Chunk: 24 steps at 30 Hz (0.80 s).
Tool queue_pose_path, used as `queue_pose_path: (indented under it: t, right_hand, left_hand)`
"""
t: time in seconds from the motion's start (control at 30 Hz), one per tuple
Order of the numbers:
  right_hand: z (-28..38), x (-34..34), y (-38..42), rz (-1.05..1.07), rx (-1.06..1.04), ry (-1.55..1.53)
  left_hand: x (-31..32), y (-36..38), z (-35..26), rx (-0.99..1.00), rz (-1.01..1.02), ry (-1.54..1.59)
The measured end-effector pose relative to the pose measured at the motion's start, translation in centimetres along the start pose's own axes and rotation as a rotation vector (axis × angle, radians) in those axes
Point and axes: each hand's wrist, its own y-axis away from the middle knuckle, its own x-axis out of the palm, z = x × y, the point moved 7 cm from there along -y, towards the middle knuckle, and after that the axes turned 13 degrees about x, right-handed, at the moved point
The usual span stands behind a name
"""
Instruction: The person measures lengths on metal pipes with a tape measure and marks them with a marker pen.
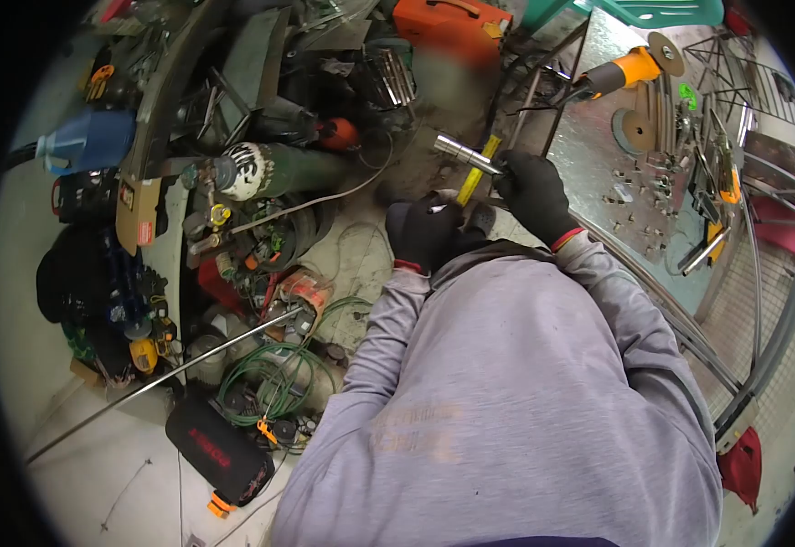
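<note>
My right hand (pixel 534 194), in a black glove with a red cuff, is closed around one end of a shiny metal tube (pixel 464 153) with ringed grooves; the tube points up and left. My left hand (pixel 425 232), gloved the same way, is curled shut lower down. From beside its fingers the yellow blade of a tape measure (pixel 476 175) runs up, crossing behind the tube. Its case is hidden, and a small shiny bit (pixel 437 209) shows at the left fingers.
To my right stands a metal-topped table (pixel 589 137) bearing an angle grinder (pixel 621 73), a cutting disc (pixel 633 130) and small metal pieces. On my left are a gas cylinder (pixel 288 170), a coiled green hose (pixel 270 378) and a long rod (pixel 170 378). An orange case (pixel 452 20) sits ahead.
</note>
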Motion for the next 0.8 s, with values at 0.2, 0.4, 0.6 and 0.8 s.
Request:
queue_pose_path:
  t: [0.2,0.4,0.6,0.8]
  right_hand:
    - [-0.9,1.2,-0.9,-0.077,0.137,-0.219]
    - [-1.4,1.3,-2.0,0.183,0.266,-0.332]
    - [-2.2,3.4,-3.2,0.344,0.314,-0.576]
    - [-2.3,3.1,-2.6,0.302,0.392,-0.544]
  left_hand:
    - [0.0,1.0,-1.7,-0.035,-0.098,0.170]
    - [1.3,0.6,-1.3,0.601,0.413,-0.620]
    - [0.7,0.7,0.1,0.458,0.197,-0.313]
    - [0.6,1.2,-0.8,0.300,0.092,-0.054]
